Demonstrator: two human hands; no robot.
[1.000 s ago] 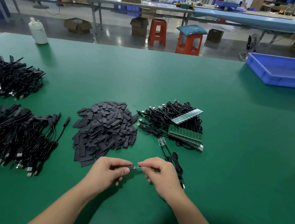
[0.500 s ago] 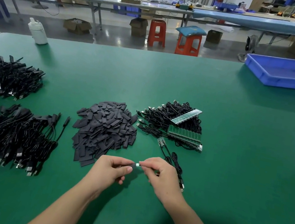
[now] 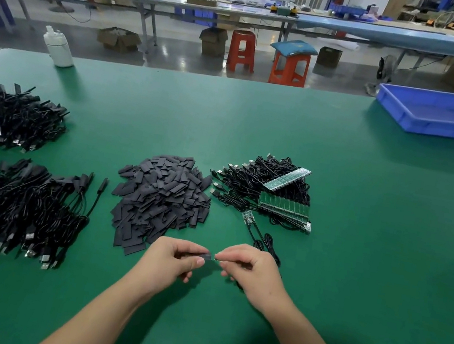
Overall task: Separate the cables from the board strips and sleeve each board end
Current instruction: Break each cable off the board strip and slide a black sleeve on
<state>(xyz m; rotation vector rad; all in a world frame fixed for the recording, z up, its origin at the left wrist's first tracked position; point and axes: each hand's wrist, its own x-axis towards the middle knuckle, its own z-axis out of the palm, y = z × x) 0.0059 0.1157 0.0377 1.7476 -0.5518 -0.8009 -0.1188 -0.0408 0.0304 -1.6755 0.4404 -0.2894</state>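
Note:
My left hand (image 3: 174, 259) pinches a short black sleeve (image 3: 206, 256) at the front middle of the green table. My right hand (image 3: 251, 270) pinches the small board end of a black cable, its tip meeting the sleeve. The cable (image 3: 270, 247) trails out behind my right hand. Just beyond lies a heap of black sleeves (image 3: 160, 196). To its right is a pile of cables with green board strips (image 3: 283, 204) lying on top. One separated cable with its board end (image 3: 248, 217) lies beside that pile.
Two heaps of black cables lie at the left, one near (image 3: 13, 207) and one farther back (image 3: 2, 117). A white bottle (image 3: 58, 46) stands at the back left. A blue tray (image 3: 448, 115) sits at the back right.
My hands have drawn closer together, and the bare board tip seen between them has gone mostly into the sleeve.

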